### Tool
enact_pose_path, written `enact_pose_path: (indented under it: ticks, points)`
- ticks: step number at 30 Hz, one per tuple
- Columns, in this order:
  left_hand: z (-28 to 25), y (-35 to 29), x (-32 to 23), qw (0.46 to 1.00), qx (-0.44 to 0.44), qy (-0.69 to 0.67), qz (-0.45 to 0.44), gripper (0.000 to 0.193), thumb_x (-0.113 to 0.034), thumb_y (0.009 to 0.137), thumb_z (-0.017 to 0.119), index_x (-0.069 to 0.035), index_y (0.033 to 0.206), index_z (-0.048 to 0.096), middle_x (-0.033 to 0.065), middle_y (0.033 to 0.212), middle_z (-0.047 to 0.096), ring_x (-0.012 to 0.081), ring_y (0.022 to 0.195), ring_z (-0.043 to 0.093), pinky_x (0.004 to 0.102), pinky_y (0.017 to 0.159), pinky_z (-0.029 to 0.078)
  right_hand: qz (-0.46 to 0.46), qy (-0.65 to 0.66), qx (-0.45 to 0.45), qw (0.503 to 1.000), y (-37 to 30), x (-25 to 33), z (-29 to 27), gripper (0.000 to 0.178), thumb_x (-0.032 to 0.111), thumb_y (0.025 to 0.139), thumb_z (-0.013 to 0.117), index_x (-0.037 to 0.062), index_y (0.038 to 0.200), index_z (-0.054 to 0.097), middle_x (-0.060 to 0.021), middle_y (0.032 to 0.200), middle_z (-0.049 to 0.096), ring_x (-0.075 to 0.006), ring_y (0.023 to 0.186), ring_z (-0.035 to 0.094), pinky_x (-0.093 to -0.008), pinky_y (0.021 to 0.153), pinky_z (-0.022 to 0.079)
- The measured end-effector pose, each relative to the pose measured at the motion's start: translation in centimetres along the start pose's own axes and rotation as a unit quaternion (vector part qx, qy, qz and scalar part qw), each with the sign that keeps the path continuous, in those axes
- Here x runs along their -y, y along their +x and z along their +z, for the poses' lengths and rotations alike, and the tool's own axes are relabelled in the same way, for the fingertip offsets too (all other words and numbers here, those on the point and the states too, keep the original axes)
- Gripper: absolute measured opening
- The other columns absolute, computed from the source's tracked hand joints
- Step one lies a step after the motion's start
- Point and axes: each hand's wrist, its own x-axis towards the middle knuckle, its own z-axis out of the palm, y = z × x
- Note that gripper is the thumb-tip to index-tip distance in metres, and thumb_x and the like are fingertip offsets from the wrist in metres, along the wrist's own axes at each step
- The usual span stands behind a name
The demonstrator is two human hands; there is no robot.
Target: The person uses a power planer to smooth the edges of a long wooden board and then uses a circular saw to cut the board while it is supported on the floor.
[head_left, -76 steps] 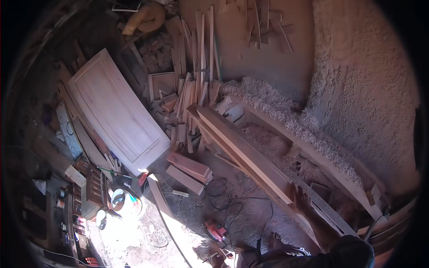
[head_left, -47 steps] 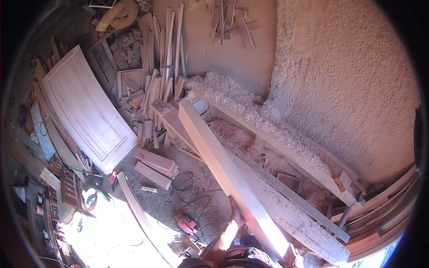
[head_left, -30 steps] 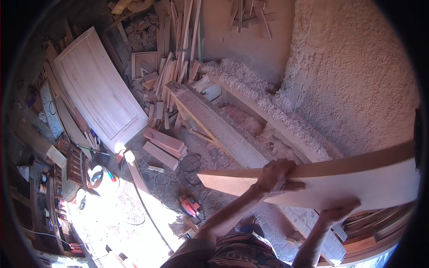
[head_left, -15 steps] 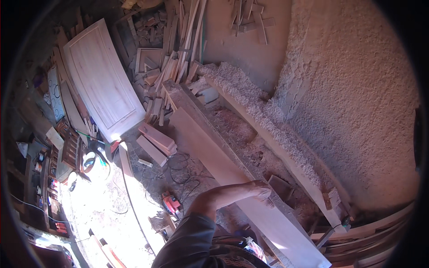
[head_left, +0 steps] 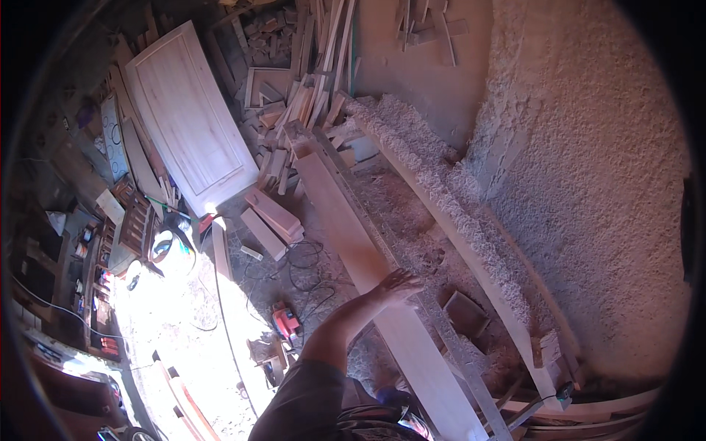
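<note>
"What is being handled?"

"A long, pale plank (head_left: 426, 367) is being supported along its length by a narrow, dusty tabletop (head_left: 297, 134), stretching from the upper middle to the lower edge. Probably it is being laid lengthwise so that no end is being left sagging."

"How is the hand being used?"

"From a dark sleeve (head_left: 312, 400), the left hand (head_left: 395, 288) is being reached across the plank, palm down. Its fingers are being kept extended towards the far edge; nothing is being gripped. Perhaps the plank is being steadied, but whether it is being pressed or merely brushed cannot be told. The right hand is not being shown, so its state cannot be told either."

"What is being kept around it?"

"On the floor to the left, a red power tool (head_left: 285, 321) is being left near the plank, seemingly within easy reach. Short boards (head_left: 272, 213) are being kept together beyond it, perhaps to save floor space. A panelled door (head_left: 193, 117) is being rested at a slant, apparently propped by boards behind. To the right, curled wood shavings (head_left: 441, 176) are being heaped along a beam."
</note>
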Motion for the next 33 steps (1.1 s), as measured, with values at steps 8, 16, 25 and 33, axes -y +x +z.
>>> enact_pose_path:
  ticks: [8,16,25,33]
  points:
    - [11.9,-10.8,-10.4,0.655,-0.282,-0.524,-0.466,0.088,-0.044,0.097,0.059,0.012,0.151,0.018,0.0291,0.154,0.033,0.0459,0.143,0.032,0.0515,0.12,0.023,0.011,-0.059,0.092,0.994,-0.6,-0.2,2.9,0.046,0.033,0.098,0.059,-0.0027,0.127,0.056,-0.0124,0.101,0.062,-0.03,0.083,0.064,-0.0465,0.076,0.052]
    - [7.1,-9.9,-10.7,0.654,-0.187,-0.499,-0.537,0.09,-0.055,0.098,0.052,-0.002,0.158,0.011,0.0331,0.138,0.053,0.0488,0.126,0.054,0.0478,0.106,0.045,0.064,-0.067,0.06,0.994,-5.7,-6.4,0.9,0.044,0.03,0.097,0.064,-0.0039,0.125,0.057,-0.0114,0.092,0.062,-0.0286,0.071,0.067,-0.043,0.066,0.057]
    - [15.6,-12.8,-10.4,0.632,-0.429,-0.553,-0.333,0.092,-0.041,0.095,0.067,-0.008,0.16,0.01,0.0254,0.15,0.043,0.0355,0.132,0.051,0.0442,0.107,0.046,-0.021,-0.012,0.129,0.991,-7.6,-8.1,4.3,0.031,0.027,0.094,0.069,-0.0033,0.102,0.072,-0.0049,0.085,0.069,-0.0151,0.074,0.066,-0.0308,0.057,0.053]
    - [14.0,-11.4,-23.6,0.474,-0.263,-0.697,-0.469,0.083,-0.047,0.094,0.068,-0.006,0.152,0.026,0.0182,0.143,0.048,0.0318,0.128,0.054,0.0446,0.103,0.049,-0.071,-0.021,0.22,0.973,-2.8,-4.5,-3.7,0.042,0.041,0.096,0.068,0.0012,0.106,0.073,-0.0112,0.094,0.075,-0.0181,0.075,0.072,-0.0349,0.068,0.059]
